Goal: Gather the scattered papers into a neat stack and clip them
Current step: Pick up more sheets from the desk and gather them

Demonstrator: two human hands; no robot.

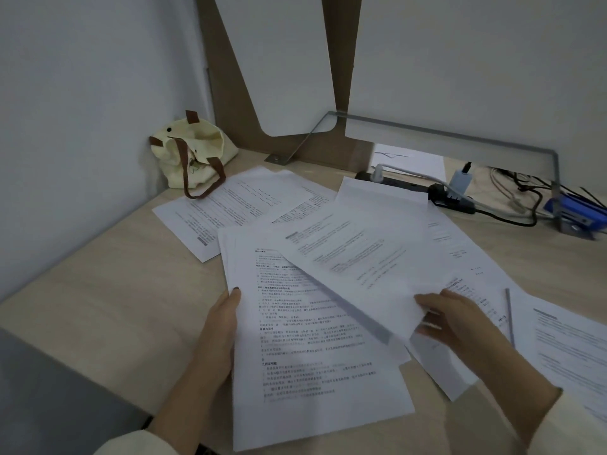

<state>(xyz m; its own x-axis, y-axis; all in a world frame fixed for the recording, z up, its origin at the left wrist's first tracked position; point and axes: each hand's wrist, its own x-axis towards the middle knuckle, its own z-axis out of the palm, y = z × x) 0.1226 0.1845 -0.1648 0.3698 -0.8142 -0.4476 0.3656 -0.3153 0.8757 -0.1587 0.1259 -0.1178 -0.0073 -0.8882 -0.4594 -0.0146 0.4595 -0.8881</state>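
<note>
A pale wooden table (98, 290) fills a corner of grey-white walls, with a cream tote bag (192, 152) at the back. Printed papers (230, 208) lie fanned across it, their text too blurred to read. The left hand (220, 326) grips the edge of a stack (312, 356); the right hand (450, 320) pinches a loose sheet (361, 257).

Study desk (108, 290), printed papers (315, 339), power strip (414, 187)

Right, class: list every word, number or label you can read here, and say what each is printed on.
White printed paper stack, front: dense lines and bold headings, too blurred to read.
White angled top sheet: print too small and blurred.
Other white scattered sheets: unreadable too.
Cream cloth bag: no lettering seen.
</note>
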